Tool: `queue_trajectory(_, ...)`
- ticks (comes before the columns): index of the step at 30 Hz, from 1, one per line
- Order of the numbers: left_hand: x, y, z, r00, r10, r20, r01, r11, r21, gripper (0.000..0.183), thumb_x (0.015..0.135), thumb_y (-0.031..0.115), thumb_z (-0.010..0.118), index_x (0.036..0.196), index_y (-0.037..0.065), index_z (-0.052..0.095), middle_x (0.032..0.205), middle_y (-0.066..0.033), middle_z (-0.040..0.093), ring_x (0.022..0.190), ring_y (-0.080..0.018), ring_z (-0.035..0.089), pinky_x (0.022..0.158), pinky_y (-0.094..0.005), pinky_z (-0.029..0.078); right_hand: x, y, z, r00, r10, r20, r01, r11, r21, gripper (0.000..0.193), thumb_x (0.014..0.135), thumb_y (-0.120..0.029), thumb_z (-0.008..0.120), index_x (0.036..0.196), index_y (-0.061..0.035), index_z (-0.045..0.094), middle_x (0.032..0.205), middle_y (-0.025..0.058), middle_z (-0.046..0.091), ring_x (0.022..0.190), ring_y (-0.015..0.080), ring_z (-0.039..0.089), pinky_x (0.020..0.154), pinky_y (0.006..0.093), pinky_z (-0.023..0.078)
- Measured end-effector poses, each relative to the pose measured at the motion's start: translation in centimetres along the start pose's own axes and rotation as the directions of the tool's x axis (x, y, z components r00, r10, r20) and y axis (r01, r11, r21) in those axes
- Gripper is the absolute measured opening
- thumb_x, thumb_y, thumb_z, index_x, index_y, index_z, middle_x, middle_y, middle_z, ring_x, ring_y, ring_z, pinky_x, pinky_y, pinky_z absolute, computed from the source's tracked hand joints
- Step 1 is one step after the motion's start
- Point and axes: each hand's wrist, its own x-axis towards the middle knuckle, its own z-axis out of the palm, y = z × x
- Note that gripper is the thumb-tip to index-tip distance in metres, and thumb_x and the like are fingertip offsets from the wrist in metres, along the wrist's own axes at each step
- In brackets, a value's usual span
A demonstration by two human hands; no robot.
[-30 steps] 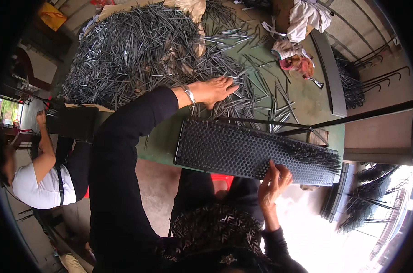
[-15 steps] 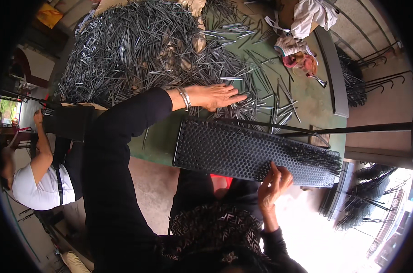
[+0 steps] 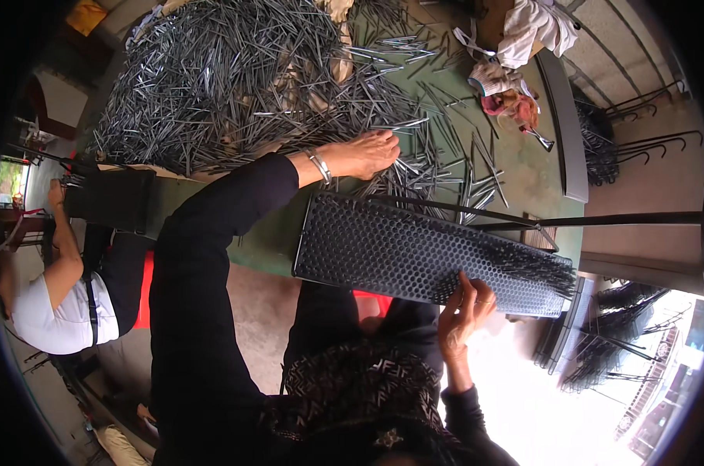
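Before me a long dark perforated plate (image 3: pixel 375 241) tilts across the front edge of the table, its face full of round holes. Thin dark rods (image 3: pixel 534 268) stick out of the holes at its right end. My left hand (image 3: pixel 367 154), a silver bangle on the wrist, is curled closed at the near right edge of a heap of thin metal rods (image 3: pixel 220 85). Its fingertips are hidden, so what it holds cannot be made out. My right hand (image 3: pixel 464 314) has its fingers pinched together at the plate's near edge, left of the rods in the holes. Whatever is between those fingers is hidden.
Loose rods lie over the green tabletop (image 3: pixel 445 78). Cloth gloves (image 3: pixel 495 81) and a white cloth (image 3: pixel 530 31) lie at the far right. A dark bar (image 3: pixel 600 221) runs behind the plate. Hooked rods (image 3: pixel 655 144) hang at right. Another person (image 3: pixel 49 311) works at left.
My left hand has gone from flat, outstretched fingers to a closed curl at the edge of the heap. The right hand stays at the plate's near edge.
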Motion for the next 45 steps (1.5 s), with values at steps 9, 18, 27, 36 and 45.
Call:
queue_trajectory(9,0.6,-1.8,-0.4,0.977,-0.173,0.125,0.184,0.980,-0.080,0.032,0.070,0.010,0.073,0.093,-0.002,0.054,0.095,-0.0168,0.057,0.095,-0.0358,0.056,0.083,-0.0442,0.047,0.5,-0.2,-0.4,1.000,-0.016,0.012,0.016,1.000,0.001,0.031,0.086,0.000,0.060,0.115,-0.0089,0.065,0.100,0.0086,0.056,0.094,0.0239,0.052,0.087,0.0384,0.038)
queue_trajectory(18,2.5,-7.5,0.4,0.962,-0.211,-0.171,0.184,0.970,-0.160,0.041,0.067,0.012,0.076,0.101,-0.003,0.058,0.136,-0.0202,0.038,0.131,-0.0379,0.034,0.106,-0.0433,0.038,0.4,-0.5,-0.3,0.999,-0.034,0.002,0.034,0.999,0.004,0.030,0.085,0.000,0.061,0.114,-0.0082,0.065,0.099,0.0087,0.055,0.094,0.0245,0.052,0.086,0.0389,0.038)
queue_trajectory(27,4.9,-8.9,-1.2,0.965,-0.208,0.158,0.227,0.967,-0.113,0.065,0.080,0.037,0.070,0.139,0.022,0.047,0.145,-0.0190,0.033,0.132,-0.0409,0.032,0.117,-0.0453,0.019,0.1,0.3,-0.2,1.000,-0.012,0.019,0.012,1.000,0.014,0.030,0.084,0.003,0.061,0.112,-0.0075,0.066,0.099,0.0083,0.054,0.093,0.0236,0.051,0.083,0.0376,0.036)
queue_trajectory(36,1.8,-8.5,3.5,0.965,-0.262,-0.028,0.260,0.963,-0.064,0.071,0.096,0.021,0.050,0.155,0.024,0.011,0.146,-0.0148,0.030,0.138,-0.0323,0.025,0.116,-0.0441,0.020,0.8,-0.2,-0.3,0.998,-0.050,0.028,0.048,0.997,0.062,0.028,0.082,0.002,0.062,0.109,-0.0064,0.066,0.100,0.0088,0.055,0.094,0.0246,0.051,0.083,0.0378,0.036)
queue_trajectory(45,4.6,-5.9,0.5,0.927,-0.335,-0.168,0.324,0.942,-0.089,0.046,0.074,0.010,0.072,0.108,-0.007,0.047,0.097,-0.0248,0.059,0.094,-0.0401,0.060,0.076,-0.0446,0.049,1.0,0.6,-1.2,0.998,-0.042,0.048,0.036,0.994,0.106,0.032,0.083,0.002,0.061,0.113,-0.0098,0.065,0.096,0.0092,0.057,0.088,0.0265,0.054,0.079,0.0393,0.040)
